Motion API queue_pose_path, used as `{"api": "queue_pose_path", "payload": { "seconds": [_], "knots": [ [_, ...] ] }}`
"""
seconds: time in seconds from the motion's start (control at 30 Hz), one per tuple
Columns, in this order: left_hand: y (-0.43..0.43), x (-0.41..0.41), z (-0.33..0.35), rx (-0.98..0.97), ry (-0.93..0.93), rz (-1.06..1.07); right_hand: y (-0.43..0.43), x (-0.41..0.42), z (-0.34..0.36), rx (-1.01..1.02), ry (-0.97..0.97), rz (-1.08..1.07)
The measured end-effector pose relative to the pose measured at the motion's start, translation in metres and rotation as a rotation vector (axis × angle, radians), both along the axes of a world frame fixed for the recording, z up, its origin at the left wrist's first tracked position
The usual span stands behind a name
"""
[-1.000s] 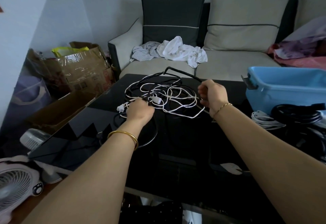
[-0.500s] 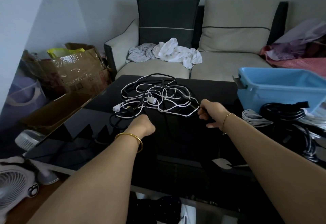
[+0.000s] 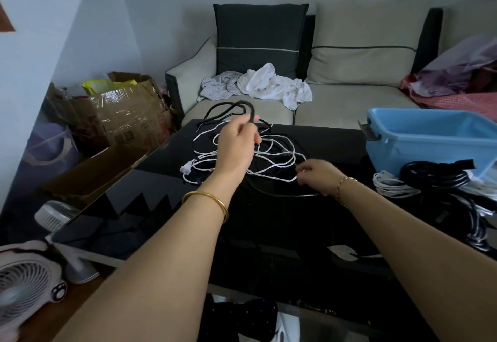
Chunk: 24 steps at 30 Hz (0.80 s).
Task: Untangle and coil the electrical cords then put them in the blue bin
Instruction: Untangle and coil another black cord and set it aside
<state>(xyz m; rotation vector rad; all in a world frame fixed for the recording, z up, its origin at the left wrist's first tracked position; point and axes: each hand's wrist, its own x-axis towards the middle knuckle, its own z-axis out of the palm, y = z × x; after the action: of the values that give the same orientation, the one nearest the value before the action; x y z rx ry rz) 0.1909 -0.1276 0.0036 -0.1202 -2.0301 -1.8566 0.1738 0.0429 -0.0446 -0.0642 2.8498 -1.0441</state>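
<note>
2 hands: left hand (image 3: 236,145) pinches a black cord (image 3: 252,111), right hand (image 3: 316,176) grips the tangled cords (image 3: 279,150).

Tangled thin white and black electrical cords (image 3: 277,160): loose heap near table's far edge. Thick black cord loop (image 3: 243,104): raised above heap. Blue rectangular plastic bin (image 3: 430,147): upright, far right corner. Coiled black cord (image 3: 435,180), coiled white cord (image 3: 390,184): beside bin.

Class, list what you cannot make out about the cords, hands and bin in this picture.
1. Inside of the blue bin: head view, near wall hides it, frame edge crops it.
2. Whether the right hand pinches a cord: head view, fingertips curled out of sight.
3. Middle of the tangle: head view, left hand gripping the black cord covers it.
</note>
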Motion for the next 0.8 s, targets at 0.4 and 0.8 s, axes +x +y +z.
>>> {"api": "queue_pose_path", "payload": {
  "seconds": [0.4,0.8],
  "knots": [
    [0.050,0.019,-0.005,-0.255,-0.164,-0.543,-0.004,0.012,0.053,-1.055,-0.144,0.053],
    [0.033,0.014,-0.028,-0.618,-0.224,-0.620,0.017,-0.007,0.016,-1.298,0.355,-0.788]
  ]
}}
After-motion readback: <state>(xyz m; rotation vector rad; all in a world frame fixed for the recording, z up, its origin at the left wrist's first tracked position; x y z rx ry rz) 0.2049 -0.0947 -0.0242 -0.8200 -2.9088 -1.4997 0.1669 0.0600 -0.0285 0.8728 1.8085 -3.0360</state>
